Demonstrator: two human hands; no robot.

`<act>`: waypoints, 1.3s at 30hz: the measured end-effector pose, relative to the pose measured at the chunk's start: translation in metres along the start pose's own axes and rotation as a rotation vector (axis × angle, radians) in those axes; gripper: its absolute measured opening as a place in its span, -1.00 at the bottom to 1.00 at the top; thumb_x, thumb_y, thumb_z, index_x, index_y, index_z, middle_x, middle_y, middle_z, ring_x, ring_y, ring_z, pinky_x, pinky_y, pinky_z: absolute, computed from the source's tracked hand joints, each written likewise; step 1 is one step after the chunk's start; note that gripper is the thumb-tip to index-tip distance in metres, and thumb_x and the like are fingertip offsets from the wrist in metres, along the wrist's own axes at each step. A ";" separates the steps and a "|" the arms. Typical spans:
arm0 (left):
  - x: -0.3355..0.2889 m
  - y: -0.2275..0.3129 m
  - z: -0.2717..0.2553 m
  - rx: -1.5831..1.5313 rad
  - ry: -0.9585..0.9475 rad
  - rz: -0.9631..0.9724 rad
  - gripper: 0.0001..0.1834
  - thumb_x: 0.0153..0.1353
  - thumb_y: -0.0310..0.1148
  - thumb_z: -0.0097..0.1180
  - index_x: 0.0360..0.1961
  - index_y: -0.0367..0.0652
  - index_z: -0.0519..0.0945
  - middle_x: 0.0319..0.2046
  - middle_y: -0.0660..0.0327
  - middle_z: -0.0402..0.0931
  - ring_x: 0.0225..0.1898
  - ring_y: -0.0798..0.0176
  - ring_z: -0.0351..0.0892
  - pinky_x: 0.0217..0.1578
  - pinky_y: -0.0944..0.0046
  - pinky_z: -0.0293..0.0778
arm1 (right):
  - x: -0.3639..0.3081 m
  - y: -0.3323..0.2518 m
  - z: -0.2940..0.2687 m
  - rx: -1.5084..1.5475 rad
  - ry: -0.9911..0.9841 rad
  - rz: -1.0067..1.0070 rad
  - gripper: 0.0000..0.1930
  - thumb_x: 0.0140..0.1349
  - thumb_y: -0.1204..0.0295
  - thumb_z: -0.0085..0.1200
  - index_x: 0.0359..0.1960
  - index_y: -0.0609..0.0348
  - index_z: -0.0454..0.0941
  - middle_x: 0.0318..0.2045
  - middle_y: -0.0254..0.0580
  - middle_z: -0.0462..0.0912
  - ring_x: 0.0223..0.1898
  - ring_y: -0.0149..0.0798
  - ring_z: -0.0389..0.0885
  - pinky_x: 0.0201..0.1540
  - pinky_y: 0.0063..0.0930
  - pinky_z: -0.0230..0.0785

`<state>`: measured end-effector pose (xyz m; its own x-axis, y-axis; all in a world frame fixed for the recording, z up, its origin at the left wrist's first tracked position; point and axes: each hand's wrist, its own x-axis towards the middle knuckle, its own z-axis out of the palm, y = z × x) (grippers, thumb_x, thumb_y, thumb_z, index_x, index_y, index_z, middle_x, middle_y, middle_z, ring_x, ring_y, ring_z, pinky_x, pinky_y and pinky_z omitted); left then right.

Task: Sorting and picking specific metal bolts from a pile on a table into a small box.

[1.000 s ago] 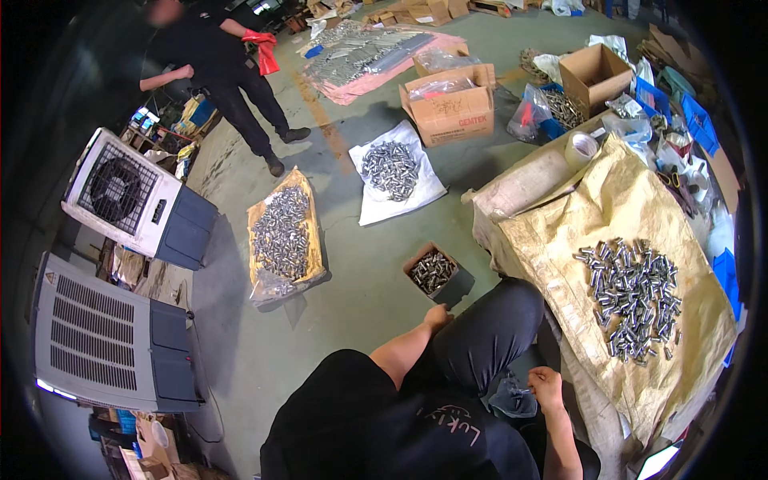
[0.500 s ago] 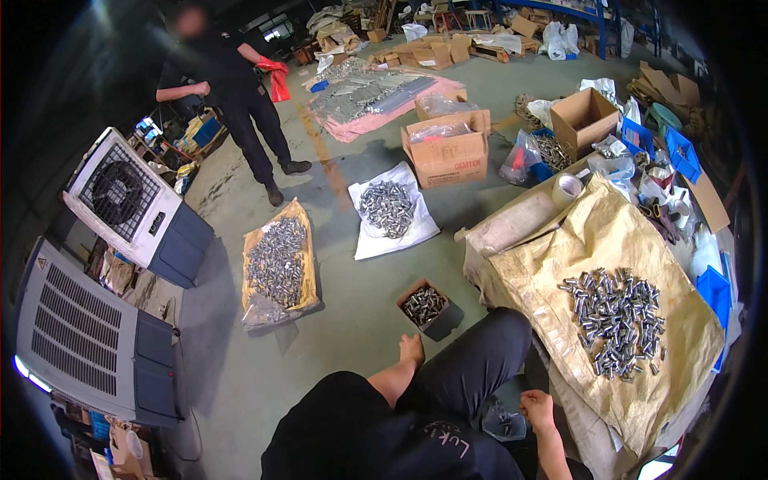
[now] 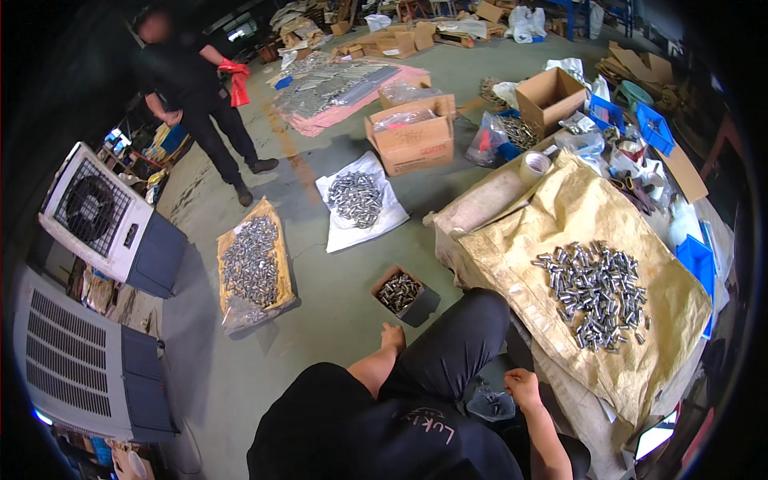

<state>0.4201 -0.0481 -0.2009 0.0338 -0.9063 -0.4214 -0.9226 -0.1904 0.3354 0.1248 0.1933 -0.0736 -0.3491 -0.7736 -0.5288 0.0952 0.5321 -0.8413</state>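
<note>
My left hand point(image 3: 391, 337) is low over the floor, close to the near side of a small open box point(image 3: 414, 306) filled with dark, short metal pieces point(image 3: 399, 293). Its fingers are too small and foreshortened to read. Beside my right thigh, my right hand point(image 3: 522, 386) is closed with its fingers curled. Whatever it may hold is hidden. Just left of it is a clear plastic bag or tub point(image 3: 490, 404) with small dark bits inside. Short, shiny metal cylinders point(image 3: 602, 296) lie heaped on a tan woven sheet point(image 3: 512, 240) over the low work surface to my right.
More metal parts lie on a yellow sack point(image 3: 280, 300) and a white sack point(image 3: 384, 220) on the floor. Cardboard boxes point(image 3: 420, 154) stand beyond, with blue bins point(image 3: 694, 264) at right. Two air coolers point(image 3: 152, 252) stand left. A person point(image 3: 192, 96) stands far left with red gloves point(image 3: 238, 84).
The whole view has shifted, so the scene sits further left and higher. My right hand has risen a little from beside my thigh. The other person's bent arm has dropped lower.
</note>
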 end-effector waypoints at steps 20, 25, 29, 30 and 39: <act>0.102 0.033 -0.035 -0.434 0.352 0.320 -0.59 -0.12 -0.52 0.15 -0.13 -0.30 0.52 -0.18 0.04 0.54 -0.12 0.10 0.51 -0.10 0.20 0.39 | -0.012 -0.014 -0.001 -0.207 0.088 -0.123 -0.79 -0.04 0.40 0.06 -0.41 0.28 0.58 -0.51 -0.02 0.61 -0.44 -0.12 0.61 -0.33 -0.36 0.42; 0.019 0.223 -0.117 -0.810 0.241 0.721 -0.53 0.11 -0.56 0.08 0.08 -0.28 0.33 0.00 0.08 0.39 -0.07 0.31 0.42 -0.12 0.34 0.40 | -0.015 -0.012 -0.002 -0.130 0.062 -0.103 -0.80 -0.04 0.40 0.06 -0.42 0.28 0.58 -0.44 0.00 0.62 -0.36 -0.09 0.61 -0.25 -0.35 0.42; -0.050 0.318 -0.124 -0.715 0.033 1.011 -0.60 0.14 -0.56 0.05 0.05 -0.28 0.37 -0.05 0.11 0.43 -0.12 0.31 0.46 -0.13 0.36 0.41 | -0.021 -0.026 0.001 -0.138 0.036 -0.137 -0.78 -0.02 0.39 0.05 -0.37 0.28 0.56 -0.43 0.00 0.61 -0.34 -0.07 0.60 -0.24 -0.35 0.42; -0.051 0.333 -0.112 -0.698 -0.059 1.077 -0.62 0.13 -0.56 0.05 0.02 -0.25 0.41 -0.08 0.14 0.46 -0.15 0.32 0.49 -0.16 0.38 0.42 | -0.021 -0.027 0.001 -0.139 0.023 -0.140 -0.77 -0.02 0.39 0.05 -0.34 0.27 0.56 -0.43 0.00 0.61 -0.34 -0.06 0.60 -0.23 -0.34 0.41; -0.034 0.410 -0.040 -0.269 -0.104 1.222 -0.79 0.01 -0.47 0.14 -0.26 -0.20 0.59 -0.25 0.09 0.54 -0.30 0.18 0.57 -0.27 0.27 0.46 | -0.022 -0.043 -0.015 -0.133 0.025 -0.003 -0.75 0.01 0.37 0.05 -0.28 0.22 0.54 -0.40 -0.01 0.61 -0.30 -0.06 0.58 -0.21 -0.31 0.40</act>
<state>0.0562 -0.1103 -0.0156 -0.8282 -0.5130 0.2255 -0.2219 0.6697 0.7087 0.1144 0.1925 -0.0238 -0.3726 -0.7675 -0.5216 -0.0295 0.5716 -0.8200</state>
